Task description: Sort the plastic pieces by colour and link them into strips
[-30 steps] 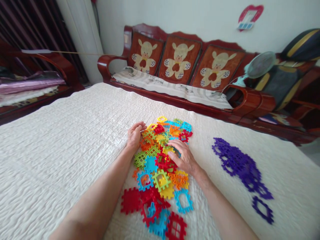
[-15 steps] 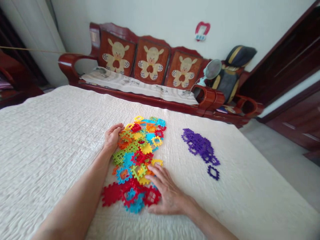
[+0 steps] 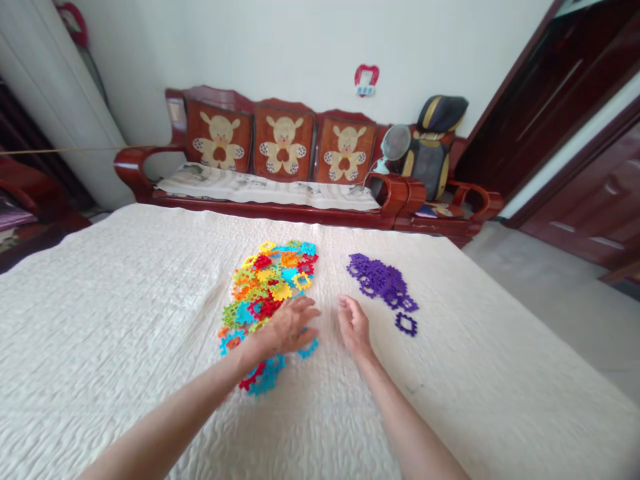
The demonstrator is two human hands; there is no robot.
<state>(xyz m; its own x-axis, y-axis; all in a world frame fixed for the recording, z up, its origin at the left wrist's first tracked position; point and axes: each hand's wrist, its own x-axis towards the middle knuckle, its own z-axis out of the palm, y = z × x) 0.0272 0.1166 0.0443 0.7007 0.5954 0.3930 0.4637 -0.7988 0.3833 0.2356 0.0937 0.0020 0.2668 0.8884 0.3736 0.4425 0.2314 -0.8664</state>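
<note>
A heap of interlocking plastic building pieces (image 3: 281, 291) in red, yellow, blue, green and orange lies on the white quilted cover (image 3: 165, 320). My left hand (image 3: 293, 325) is over the heap's near right part, fingers spread, and hides some pieces. Just under its thumb side a blue toothed piece (image 3: 307, 349) shows. My right hand (image 3: 354, 325) stands on edge over the cover between the two heaps, fingers loosely curved, with nothing visible in it. To its right lies a heap of purple pieces (image 3: 384, 279), with a single purple square frame (image 3: 406, 324) at its near end.
Beyond the cover's far edge stands a dark red wooden sofa (image 3: 260, 211) with bear-patterned cushions (image 3: 284, 140). A small fan (image 3: 395, 143) is by its right arm, next to a chair with a massage cushion (image 3: 426, 163). A dark door (image 3: 590, 207) is at the right.
My left hand has moved from the heap's far left side across to its near right side. My right hand has left the coloured pieces and moved right and forward. The view has shifted.
</note>
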